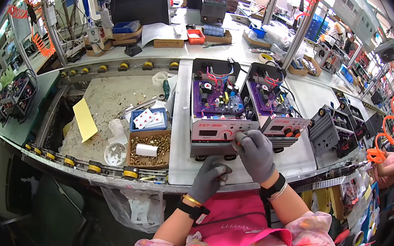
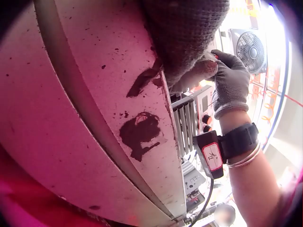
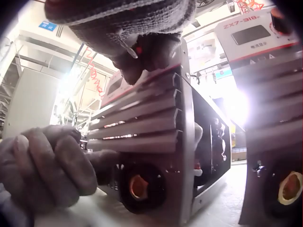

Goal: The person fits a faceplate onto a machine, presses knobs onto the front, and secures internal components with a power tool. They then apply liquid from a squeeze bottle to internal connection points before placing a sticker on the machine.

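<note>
Factory bench (image 1: 295, 98), two open welder units side by side.

Right hand (image 1: 256, 152), gloved, rests on the front panel of the near unit (image 1: 220, 115), fingertips pinching its red knob (image 1: 227, 134). Left hand (image 1: 208, 179), also gloved, lies curled on the bench edge just before that unit; whether it grips anything cannot be told. A second unit (image 1: 277, 107) stands touching on the right; a screw box (image 1: 149, 149) sits to the left.
</note>
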Available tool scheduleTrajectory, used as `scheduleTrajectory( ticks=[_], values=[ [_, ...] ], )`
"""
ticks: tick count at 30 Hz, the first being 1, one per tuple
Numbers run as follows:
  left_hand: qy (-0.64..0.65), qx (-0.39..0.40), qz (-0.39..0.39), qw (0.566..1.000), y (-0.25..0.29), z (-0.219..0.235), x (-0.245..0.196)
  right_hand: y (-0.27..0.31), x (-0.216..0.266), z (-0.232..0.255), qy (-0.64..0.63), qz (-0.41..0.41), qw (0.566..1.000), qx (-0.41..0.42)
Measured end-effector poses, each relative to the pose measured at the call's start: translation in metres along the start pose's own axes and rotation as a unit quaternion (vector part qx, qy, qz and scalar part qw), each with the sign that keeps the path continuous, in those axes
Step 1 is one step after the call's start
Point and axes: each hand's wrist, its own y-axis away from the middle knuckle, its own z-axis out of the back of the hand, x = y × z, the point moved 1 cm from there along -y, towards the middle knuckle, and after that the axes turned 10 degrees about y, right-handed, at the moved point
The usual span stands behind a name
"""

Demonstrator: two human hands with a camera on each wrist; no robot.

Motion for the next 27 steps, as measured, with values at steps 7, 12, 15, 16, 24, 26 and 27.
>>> scheduleTrajectory(
  ticks=[7, 12, 15, 16, 24, 26, 27],
  values=[
    [0.006, 0.002, 0.005, 1.000, 0.001, -0.003, -0.002, -0.002, -0.002, -0.008, 0.000, 0.027, 0.997, -0.069],
    [-0.032, 0.017, -0.011, 0.999, 0.001, 0.001, 0.003, 0.005, -0.004, -0.011, -0.010, 0.007, 0.999, -0.049],
    [-0.037, 0.033, -0.019, 0.999, 0.007, -0.003, 0.001, 0.002, 0.007, 0.012, -0.022, -0.033, 0.998, -0.044],
    [0.004, 0.048, -0.015, 0.999, 0.002, 0.009, 0.009, 0.011, 0.010, 0.012, -0.036, -0.024, 0.998, -0.037],
    [-0.034, 0.066, -0.006, 0.997, -0.017, 0.049, 0.029, 0.064, 0.032, -0.012, -0.099, 0.106, 0.961, 0.234],
    [0.038, 0.114, 0.032, 0.992, -0.012, 0.034, 0.021, 0.064, 0.031, -0.015, -0.107, 0.083, 0.955, 0.262],
    [0.085, 0.135, 0.051, 0.986, -0.008, 0.022, 0.015, 0.062, 0.029, -0.015, -0.111, 0.074, 0.951, 0.278]
  ],
)
